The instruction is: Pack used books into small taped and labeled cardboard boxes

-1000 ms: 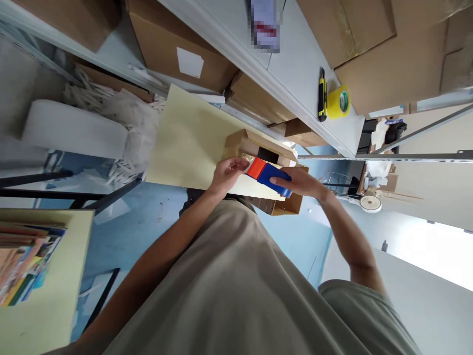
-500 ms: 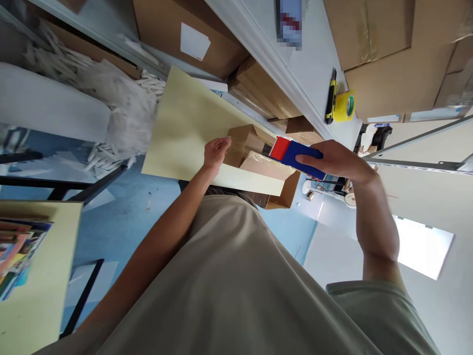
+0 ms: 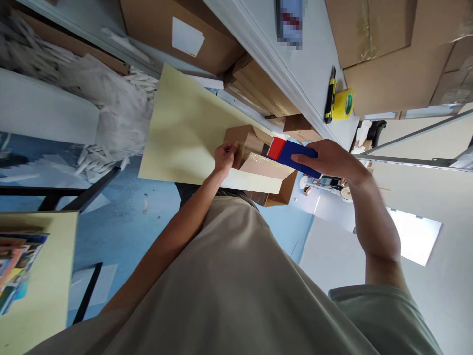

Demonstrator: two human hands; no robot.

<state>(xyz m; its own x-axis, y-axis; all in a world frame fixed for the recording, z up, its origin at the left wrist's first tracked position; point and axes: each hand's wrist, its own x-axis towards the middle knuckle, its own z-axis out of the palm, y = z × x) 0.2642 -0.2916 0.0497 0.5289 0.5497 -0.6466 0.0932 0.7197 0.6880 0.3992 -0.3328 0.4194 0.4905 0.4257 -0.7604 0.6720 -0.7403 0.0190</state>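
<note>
A small brown cardboard box (image 3: pixel 240 134) lies on a pale yellow board, its flap (image 3: pixel 266 165) crossed by shiny clear tape. My right hand (image 3: pixel 325 158) grips a blue-and-red tape dispenser (image 3: pixel 295 157), whose red toothed end is over the right part of the box. At the box's left end is my left hand (image 3: pixel 224 158), its fingers pinched together against the cardboard. What is between those fingertips, if anything, is too small to make out.
The pale yellow board (image 3: pixel 181 118) carries the box. A shelf (image 3: pixel 306 69) above holds a yellow tape roll (image 3: pixel 343 104) and a utility knife (image 3: pixel 330 96). Larger cartons (image 3: pixel 391 64) stand behind. Books (image 3: pixel 22 266) lie on another table at left.
My left hand has moved right, onto the left end of the box. My right hand keeps hold of the tape dispenser, which sits almost the same over the box. The view has shifted slightly.
</note>
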